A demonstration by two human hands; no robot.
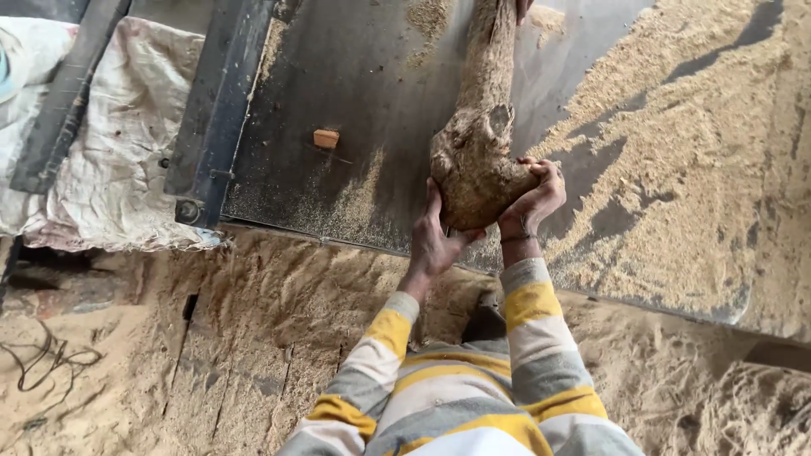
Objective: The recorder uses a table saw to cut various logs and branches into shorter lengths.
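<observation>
Both hands clamped on the near end of a rough log, left hand underneath, right hand round its side, log lying on the dark metal bench, small orange block left of the log, sawdust heaped right of it

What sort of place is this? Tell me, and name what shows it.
Probably a sawmill or wood workshop. Both hands, left hand and right hand, hold the end of a rough log lying on a metal table, with sawdust heaped over the table and floor.

One head-worn camera looks steeply down, close above the work.
</observation>
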